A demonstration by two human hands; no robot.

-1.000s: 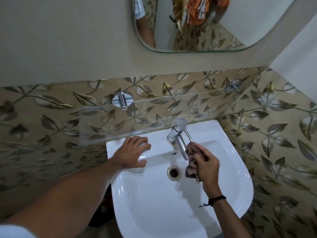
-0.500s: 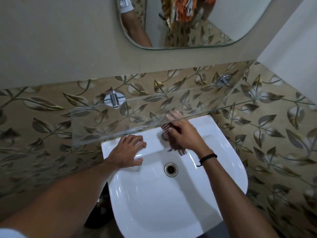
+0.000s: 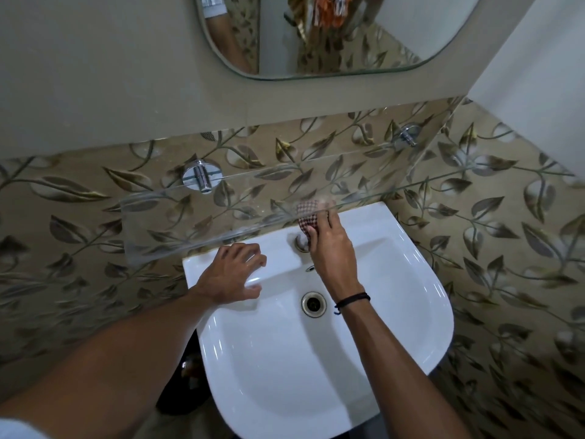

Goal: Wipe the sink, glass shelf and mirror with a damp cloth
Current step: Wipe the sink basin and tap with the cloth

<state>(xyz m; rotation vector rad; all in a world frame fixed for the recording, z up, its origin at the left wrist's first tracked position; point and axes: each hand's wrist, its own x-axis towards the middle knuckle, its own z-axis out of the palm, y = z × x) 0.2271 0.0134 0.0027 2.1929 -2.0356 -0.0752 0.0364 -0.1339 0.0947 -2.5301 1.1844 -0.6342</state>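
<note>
A white sink (image 3: 285, 369) fills the lower middle, with a metal drain (image 3: 313, 304) in its bowl. My right hand (image 3: 330, 248) grips a red-and-white checked cloth (image 3: 307, 214) wrapped over the tap at the sink's back edge; only the tap's base ring (image 3: 300, 243) shows. My left hand (image 3: 234, 274) rests flat on the sink's back left rim, fingers spread, holding nothing. A clear glass shelf (image 3: 202, 217) runs across just above the tap, partly covering the cloth. The mirror (image 3: 332, 45) hangs on the wall above.
Two chrome brackets (image 3: 201, 177) (image 3: 408, 134) hold the shelf against the leaf-patterned tile wall (image 3: 63, 236). A plain wall corner (image 3: 538, 74) closes in on the right. A dark object (image 3: 183, 397) sits on the floor under the sink's left side.
My right hand moved the cloth from the tap's spout, out over the bowl, up and back to the top of the tap under the shelf. My left hand stayed on the rim.
</note>
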